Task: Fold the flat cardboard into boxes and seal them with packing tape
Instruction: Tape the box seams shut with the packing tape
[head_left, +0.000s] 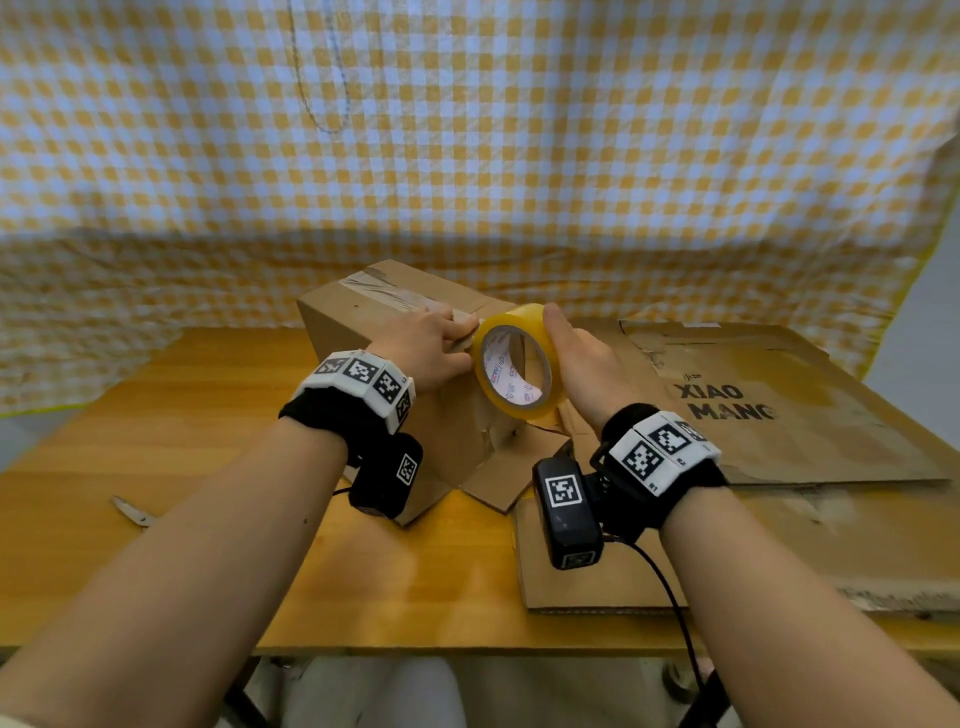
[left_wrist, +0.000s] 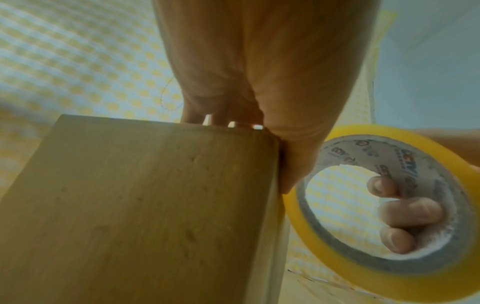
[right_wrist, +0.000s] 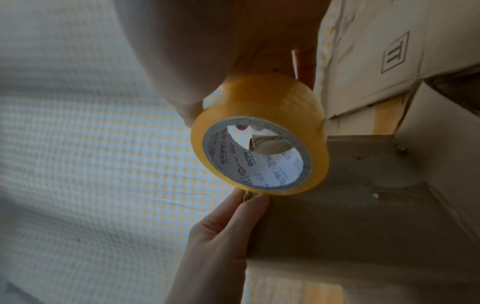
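Note:
A folded cardboard box (head_left: 353, 332) stands mid-table with a strip of clear tape (head_left: 379, 291) along its top seam. My left hand (head_left: 431, 345) clamps the box's near top corner, fingers on top and thumb on the side face, at the tape's end. In the left wrist view the box (left_wrist: 130, 205) fills the lower left below the left hand (left_wrist: 259, 72). My right hand (head_left: 582, 364) grips a yellow tape roll (head_left: 519, 319) right beside that corner, thumb on the rim, fingertips (left_wrist: 410, 211) inside the core. The right wrist view shows the tape roll (right_wrist: 272, 98) touching the box (right_wrist: 350, 226).
Flat printed cardboard (head_left: 779, 405) lies at the right of the wooden table (head_left: 208, 415), and another flat sheet (head_left: 597, 571) lies near the front edge. Scissors (head_left: 132, 512) rest at the left. A checked cloth (head_left: 467, 130) hangs behind.

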